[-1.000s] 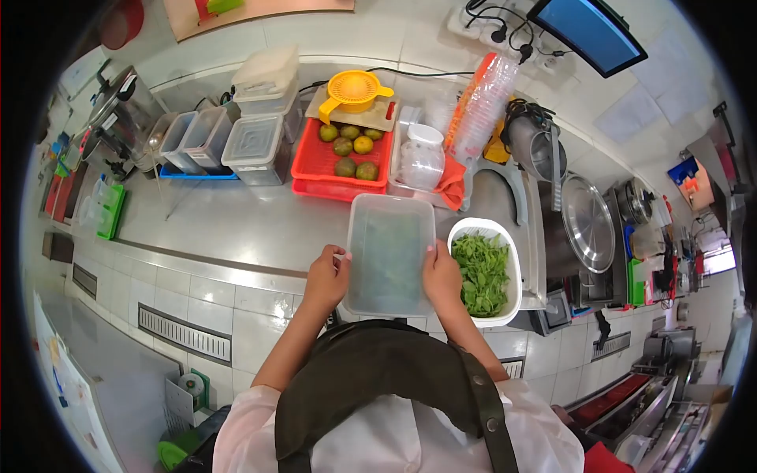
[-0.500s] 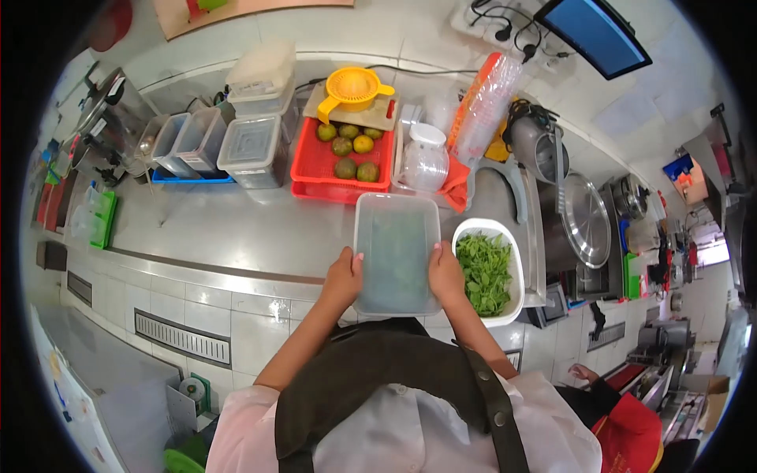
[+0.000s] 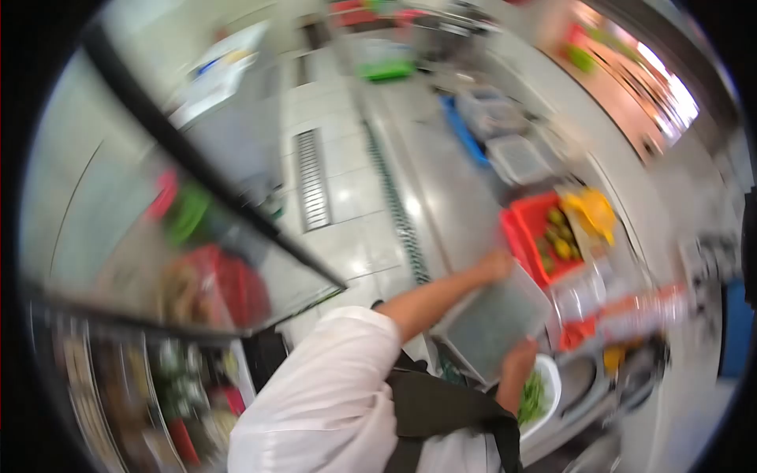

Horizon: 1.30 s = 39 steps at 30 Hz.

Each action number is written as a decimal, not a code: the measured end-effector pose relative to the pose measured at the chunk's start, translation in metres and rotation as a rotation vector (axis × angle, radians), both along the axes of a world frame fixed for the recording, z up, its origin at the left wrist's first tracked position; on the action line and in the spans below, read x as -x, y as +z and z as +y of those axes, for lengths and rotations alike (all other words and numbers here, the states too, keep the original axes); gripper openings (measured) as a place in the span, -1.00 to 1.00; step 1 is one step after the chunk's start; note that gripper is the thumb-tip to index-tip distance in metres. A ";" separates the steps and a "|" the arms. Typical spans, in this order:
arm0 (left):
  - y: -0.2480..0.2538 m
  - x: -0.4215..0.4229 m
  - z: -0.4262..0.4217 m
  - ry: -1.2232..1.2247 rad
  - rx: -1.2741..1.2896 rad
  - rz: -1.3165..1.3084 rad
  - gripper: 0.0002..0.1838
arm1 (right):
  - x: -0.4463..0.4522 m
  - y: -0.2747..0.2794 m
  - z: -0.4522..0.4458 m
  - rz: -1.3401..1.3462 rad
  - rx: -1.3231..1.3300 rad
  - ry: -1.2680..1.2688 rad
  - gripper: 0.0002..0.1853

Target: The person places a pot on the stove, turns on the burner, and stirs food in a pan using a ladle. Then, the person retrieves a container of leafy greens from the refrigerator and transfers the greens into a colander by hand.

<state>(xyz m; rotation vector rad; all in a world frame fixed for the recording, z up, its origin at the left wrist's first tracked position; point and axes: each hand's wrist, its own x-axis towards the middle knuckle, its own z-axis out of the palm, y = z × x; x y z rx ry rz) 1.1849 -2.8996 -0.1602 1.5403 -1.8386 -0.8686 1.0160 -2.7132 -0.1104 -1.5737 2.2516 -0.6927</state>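
Note:
A lidded translucent plastic container (image 3: 490,325) is held between my two hands, tilted in the view. My left hand (image 3: 498,266) grips its far side, near the red basket (image 3: 514,230). Along the opposite side, my right hand (image 3: 520,355) is closed on its edge. Something greenish shows faintly through the lid, too blurred to name. Beside my right hand stands a white tub (image 3: 554,386) of green leaves (image 3: 532,400). Green and yellow citrus fruits (image 3: 561,243) lie in the basket, with a yellow juicer (image 3: 591,213) next to them.
The steel counter (image 3: 441,189) runs away from me, with lidded boxes (image 3: 516,158) and a blue tray (image 3: 464,132) along it. On the left, a dark-framed glass door (image 3: 213,185) stands ajar before shelves (image 3: 118,394). A floor drain (image 3: 311,180) lies between.
My view has swung left and blurred, bringing the glass door and shelves into sight. Both hands still hold the container.

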 end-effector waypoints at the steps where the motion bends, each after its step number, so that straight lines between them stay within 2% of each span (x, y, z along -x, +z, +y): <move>1: -0.005 -0.003 0.005 0.068 -0.020 0.044 -0.59 | 0.005 -0.009 -0.001 -0.064 -0.008 0.028 -0.61; 2: 0.010 -0.015 0.015 -0.013 -0.016 0.026 -0.59 | 0.010 -0.016 -0.004 -0.120 -0.023 0.060 -0.61; 3: -0.018 -0.015 0.007 0.026 0.079 -0.044 -0.57 | 0.017 -0.023 -0.008 -0.143 0.007 0.185 -0.60; 4: 0.001 -0.025 0.023 0.198 -0.035 0.055 -0.57 | 0.021 -0.030 -0.012 -0.169 0.031 0.301 -0.60; 6: 0.021 -0.055 0.064 0.364 0.033 0.091 -0.58 | 0.007 -0.037 -0.009 -0.100 0.125 0.338 -0.62; 9: 0.046 -0.116 0.151 0.566 -0.049 0.095 -0.57 | -0.051 0.026 0.037 -0.069 -0.005 0.516 -0.63; 11: 0.031 -0.160 0.216 0.790 0.015 0.200 -0.57 | -0.081 0.025 0.053 -0.061 -0.031 0.733 -0.64; 12: 0.015 -0.183 0.262 0.902 0.057 0.253 -0.56 | -0.098 0.014 0.070 -0.054 -0.039 0.843 -0.64; 14: 0.019 -0.216 0.363 1.137 0.101 0.286 -0.56 | -0.147 0.025 0.112 -0.046 -0.061 1.032 -0.66; 16: 0.023 -0.222 0.487 1.231 -0.046 0.371 -0.56 | -0.197 0.024 0.157 -0.065 -0.079 1.218 -0.67; 17: -0.002 -0.214 0.538 1.236 -0.080 0.380 -0.54 | -0.218 0.011 0.178 -0.089 -0.095 1.300 -0.68; 18: -0.001 -0.199 0.590 1.234 -0.208 0.441 -0.53 | -0.234 0.000 0.201 -0.110 -0.119 1.371 -0.69; 20: 0.006 -0.159 0.680 1.430 -0.216 0.491 -0.55 | -0.273 -0.008 0.258 0.019 -0.084 1.520 -0.68; 22: 0.006 -0.130 0.740 1.641 -0.249 0.478 -0.59 | -0.307 -0.016 0.319 0.046 -0.185 1.617 -0.66; 24: 0.004 -0.119 0.785 1.819 -0.205 0.448 -0.64 | -0.337 -0.009 0.382 0.165 -0.193 1.682 -0.67; 26: 0.002 -0.120 0.827 1.946 -0.065 0.412 -0.67 | -0.365 -0.023 0.425 0.113 -0.197 1.822 -0.67; 31: 0.008 -0.130 0.899 2.206 0.030 0.332 -0.71 | -0.424 -0.019 0.520 -0.081 -0.290 2.068 -0.68; 34: 0.003 -0.147 0.934 2.326 0.078 0.333 -0.72 | -0.457 -0.040 0.560 -0.224 -0.372 2.195 -0.73; 35: -0.001 -0.154 0.944 2.369 0.090 0.344 -0.72 | -0.468 -0.053 0.568 -0.254 -0.426 2.242 -0.74; 37: 0.003 -0.176 0.973 2.380 0.072 0.173 -0.74 | -0.490 -0.078 0.585 -0.319 -0.551 2.338 -0.75; 39: 0.007 -0.207 1.007 2.363 -0.113 -0.021 -0.78 | -0.505 -0.077 0.607 -0.353 -0.929 2.206 -0.77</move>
